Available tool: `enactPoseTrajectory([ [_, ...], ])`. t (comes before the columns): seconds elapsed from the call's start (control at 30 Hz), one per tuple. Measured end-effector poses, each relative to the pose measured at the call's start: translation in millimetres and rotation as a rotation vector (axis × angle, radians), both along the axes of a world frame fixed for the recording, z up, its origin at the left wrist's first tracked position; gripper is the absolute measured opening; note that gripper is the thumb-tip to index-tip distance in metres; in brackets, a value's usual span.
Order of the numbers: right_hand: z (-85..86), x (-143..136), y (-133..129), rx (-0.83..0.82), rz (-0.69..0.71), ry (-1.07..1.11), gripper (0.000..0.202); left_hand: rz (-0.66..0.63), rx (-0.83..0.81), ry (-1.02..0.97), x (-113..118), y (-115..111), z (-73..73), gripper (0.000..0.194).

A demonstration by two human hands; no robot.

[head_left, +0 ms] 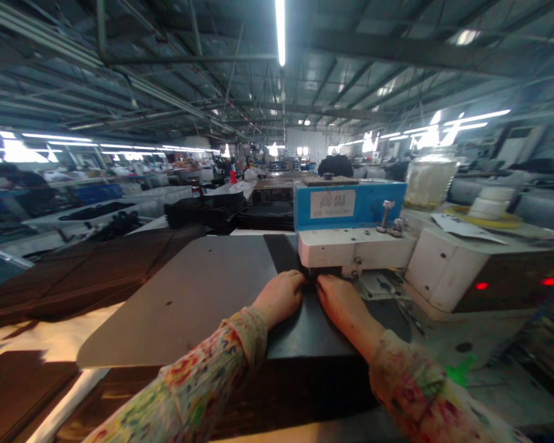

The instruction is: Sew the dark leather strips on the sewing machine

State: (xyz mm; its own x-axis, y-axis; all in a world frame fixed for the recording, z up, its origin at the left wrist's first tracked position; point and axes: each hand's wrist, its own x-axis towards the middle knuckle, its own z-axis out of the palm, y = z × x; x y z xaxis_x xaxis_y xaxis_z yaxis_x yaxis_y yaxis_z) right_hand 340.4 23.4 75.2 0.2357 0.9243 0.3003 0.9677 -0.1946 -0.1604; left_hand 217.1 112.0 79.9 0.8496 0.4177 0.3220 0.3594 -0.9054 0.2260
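Your 2 hands, left [281, 296] and right [339, 298], curled at dark strip [279, 251]; grip unclear. Blue-white machine [351, 224] crowds your right, jar [430, 179] behind.

dim hall, glaring ceiling tube [281, 31] at twelve o'clock, blown-out windows at nine and two, edges stretched, background soft

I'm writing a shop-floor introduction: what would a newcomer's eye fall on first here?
Probably the bright blue block above the white machine head, right of centre. Then the left hand and right hand, close together in the middle, below floral sleeves' reach? No: they extend from floral sleeves.
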Motion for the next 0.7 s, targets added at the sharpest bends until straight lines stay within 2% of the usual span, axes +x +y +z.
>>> enactPoseTrajectory([
  [0.2,-0.1,0.9,-1.9,0.017,0.011,0.009,0.023,0.071,0.065,0.038,5.3,26.1,-4.7,0.030],
  [0.43,-14.0,-5.2,-34.3,0.161,0.179,0.222,0.024,0.170,0.118,0.114,-9.3,54.2,-0.6,0.031],
  [0.53,-18.4,-9.1,-45.1,0.219,0.211,0.268,0.024,0.136,0.158,0.177,-15.3,53.4,7.8,0.029],
  [0.7,-17.5,-12.3,-48.7,0.256,0.234,0.266,0.021,0.096,0.212,0.298,-16.7,37.9,24.7,0.023],
])
